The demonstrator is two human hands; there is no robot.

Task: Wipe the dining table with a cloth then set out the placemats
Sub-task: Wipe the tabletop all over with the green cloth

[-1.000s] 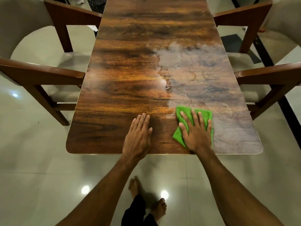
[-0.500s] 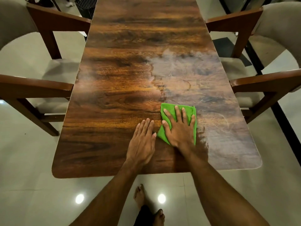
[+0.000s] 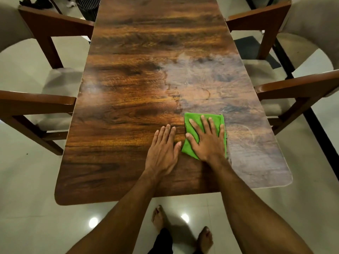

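A long wooden dining table (image 3: pixel 128 107) stretches away from me. Its right half carries a pale, dusty film; the left half looks dark and glossy. My right hand (image 3: pixel 207 142) lies flat with fingers spread on a folded green cloth (image 3: pixel 192 119), pressing it onto the tabletop at the border of the dusty patch. My left hand (image 3: pixel 162 153) rests flat on the bare wood just left of the cloth, holding nothing. No placemats are in view.
Wooden armchairs with pale cushions flank the table: one at the left (image 3: pixel 36 105), another at the back left (image 3: pixel 51 24), one at the right (image 3: pixel 297 88) and one at the back right (image 3: pixel 266 19). Glossy tiled floor (image 3: pixel 27 198) surrounds the table; my bare feet stand by the near edge.
My right hand has pushed the green cloth away from the near edge, farther up the table. My left hand has slid forward alongside it, and the view has shifted forward.
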